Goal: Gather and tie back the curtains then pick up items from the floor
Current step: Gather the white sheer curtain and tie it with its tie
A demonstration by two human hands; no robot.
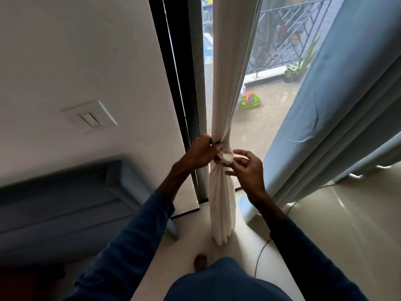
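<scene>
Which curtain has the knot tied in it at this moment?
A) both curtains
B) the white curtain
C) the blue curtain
B: the white curtain is bunched into a knot, which the left hand grips, while the blue curtain hangs loose at the right.

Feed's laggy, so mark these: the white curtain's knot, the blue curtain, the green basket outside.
white curtain knot (226, 157), head view, on the bunched wad.
blue curtain (321, 94), head view, on its broad front fold.
green basket (249, 106), head view, on its near wall.
</scene>
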